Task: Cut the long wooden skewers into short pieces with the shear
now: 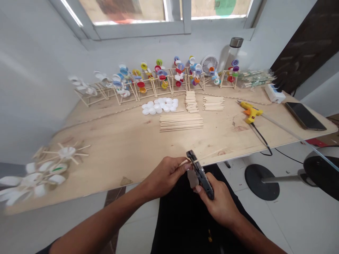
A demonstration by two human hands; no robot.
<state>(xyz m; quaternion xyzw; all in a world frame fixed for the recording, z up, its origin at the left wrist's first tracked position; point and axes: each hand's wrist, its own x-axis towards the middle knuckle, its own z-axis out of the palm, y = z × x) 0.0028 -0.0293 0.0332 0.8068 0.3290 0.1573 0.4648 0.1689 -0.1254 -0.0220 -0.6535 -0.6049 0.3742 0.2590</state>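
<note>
My left hand (173, 173) is closed around a thin wooden stick (212, 154), pinched near the table's front edge. The stick runs out to the right, across the head of a dark hand cutter (201, 174). My right hand (221, 201) grips the cutter's handles, and its head is right beside my left fingertips. Whether the cutter's jaws touch the stick I cannot tell. Beyond my hands lie a row of long wooden sticks (181, 122), two piles of shorter sticks (191, 101) (213, 103) and a cluster of white bottle caps (159, 106).
Stick frames with coloured caps (164, 76) line the wall, near a small fan (209, 65) and a bottle (234, 53). A yellow glue gun (250, 111), a phone (305, 115) and a power strip (274, 93) are at right. Cap wheels (33, 180) lie at left.
</note>
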